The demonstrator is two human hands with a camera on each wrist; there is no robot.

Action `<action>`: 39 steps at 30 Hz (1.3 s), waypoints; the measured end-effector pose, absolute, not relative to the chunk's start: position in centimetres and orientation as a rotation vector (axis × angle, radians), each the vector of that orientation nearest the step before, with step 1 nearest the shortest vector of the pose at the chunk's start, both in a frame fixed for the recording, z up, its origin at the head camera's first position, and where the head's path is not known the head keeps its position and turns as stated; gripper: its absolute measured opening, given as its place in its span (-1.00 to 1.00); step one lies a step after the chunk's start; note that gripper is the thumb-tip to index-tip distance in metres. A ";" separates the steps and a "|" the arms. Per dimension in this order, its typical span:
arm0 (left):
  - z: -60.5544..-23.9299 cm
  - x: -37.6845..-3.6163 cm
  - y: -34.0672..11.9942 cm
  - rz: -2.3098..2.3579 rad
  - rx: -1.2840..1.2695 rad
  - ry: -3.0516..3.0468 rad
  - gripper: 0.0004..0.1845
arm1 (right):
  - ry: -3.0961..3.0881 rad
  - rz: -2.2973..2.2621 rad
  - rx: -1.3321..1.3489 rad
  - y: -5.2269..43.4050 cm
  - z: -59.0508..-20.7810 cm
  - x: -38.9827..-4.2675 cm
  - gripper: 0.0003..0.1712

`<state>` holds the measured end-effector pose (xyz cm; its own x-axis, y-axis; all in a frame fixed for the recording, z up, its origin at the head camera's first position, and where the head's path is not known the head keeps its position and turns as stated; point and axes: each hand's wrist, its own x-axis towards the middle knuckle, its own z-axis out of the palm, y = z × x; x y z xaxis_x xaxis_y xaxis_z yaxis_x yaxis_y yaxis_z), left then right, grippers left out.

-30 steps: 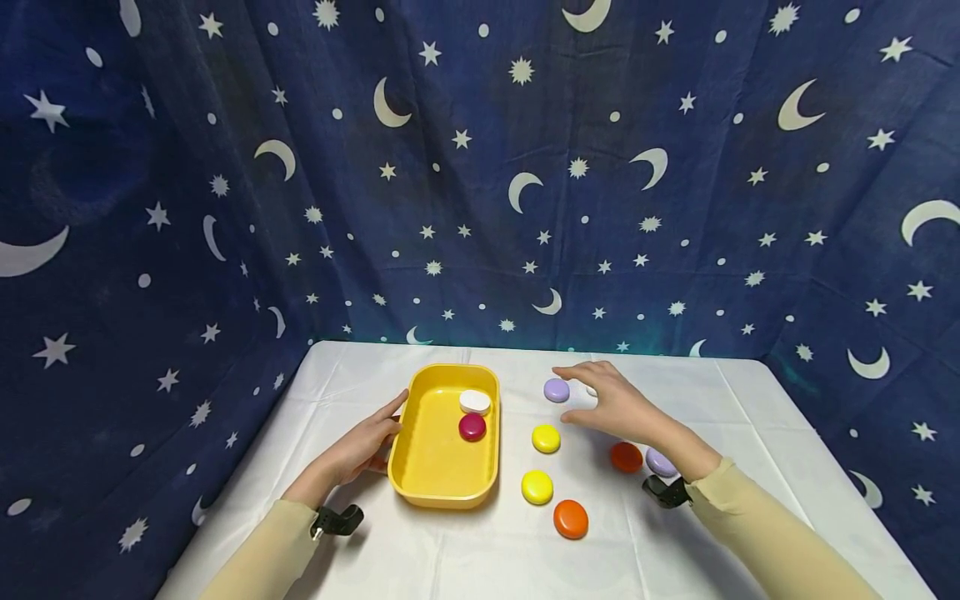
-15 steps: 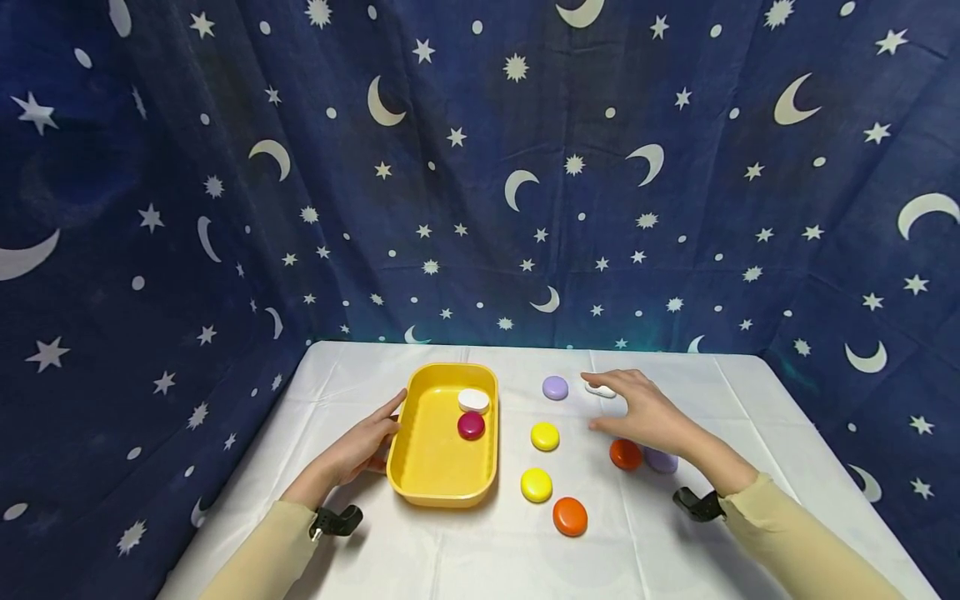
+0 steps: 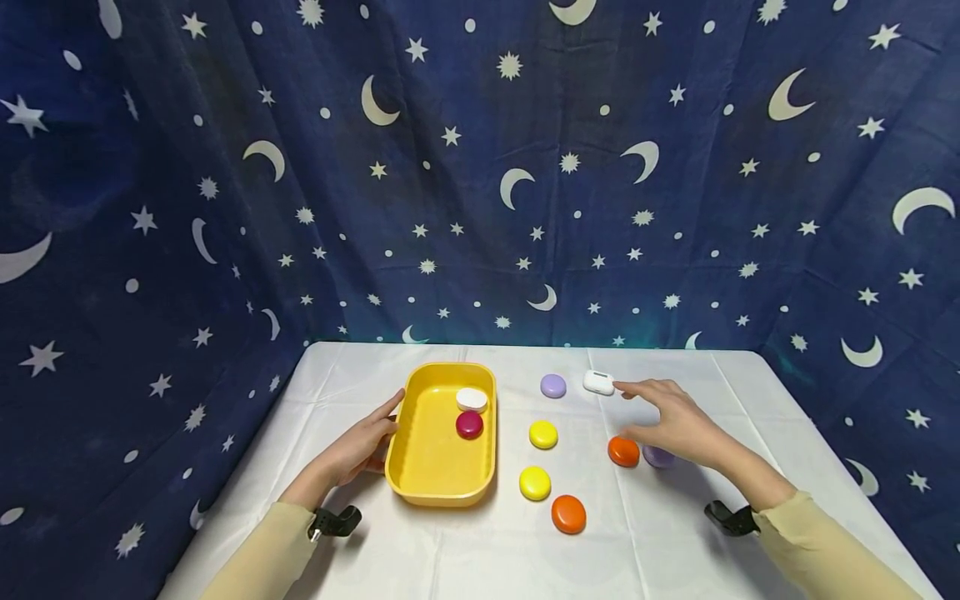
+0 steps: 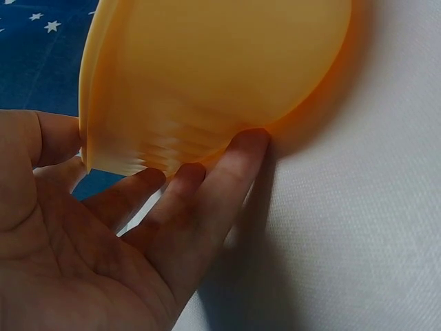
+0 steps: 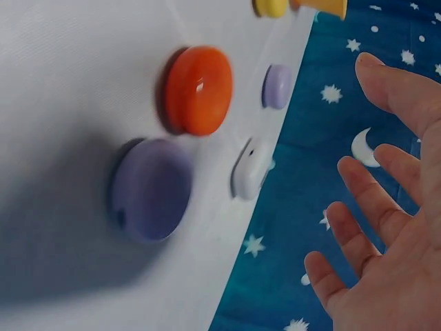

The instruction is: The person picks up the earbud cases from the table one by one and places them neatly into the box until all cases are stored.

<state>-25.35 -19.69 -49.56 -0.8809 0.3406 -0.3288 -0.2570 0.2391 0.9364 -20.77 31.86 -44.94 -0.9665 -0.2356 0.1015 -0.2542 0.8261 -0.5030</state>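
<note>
My left hand (image 3: 358, 450) rests its fingers against the outer left wall of a yellow tray (image 3: 442, 501); in the left wrist view the fingertips touch that wall (image 4: 207, 83). Inside the tray lie a white oval piece (image 3: 472, 399) and a dark red round piece (image 3: 469, 425). My right hand (image 3: 678, 422) hovers over the table, fingers spread and holding nothing. Nearest to it are a white rounded piece with a dark slot (image 3: 599, 382), a red-orange disc (image 3: 623, 452) and a lilac disc (image 3: 657, 457), partly hidden by the hand in the head view.
Another lilac disc (image 3: 553, 386) lies at the back, left of the white piece. Two yellow discs (image 3: 543, 434) and an orange disc (image 3: 568, 514) lie right of the tray. A dark blue star-and-moon curtain (image 3: 480, 250) surrounds the white-covered table (image 3: 480, 558).
My right hand has moved right, away from the back lilac disc, uncovering the white slotted piece. My left hand and the tray have stayed in place.
</note>
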 end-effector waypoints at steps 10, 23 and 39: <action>-49.6 -25.5 -19.7 1.688 0.080 2.037 -0.28 | -2.953 0.769 0.368 35.0 -46.1 -19.6 -0.13; -49.5 -25.5 -19.6 1.688 0.056 2.047 -0.28 | -3.002 0.765 0.303 37.1 -47.9 -18.6 -0.09; -49.4 -25.4 -19.8 1.709 0.134 2.001 -0.27 | -3.032 0.745 0.250 37.9 -49.9 -18.2 -0.08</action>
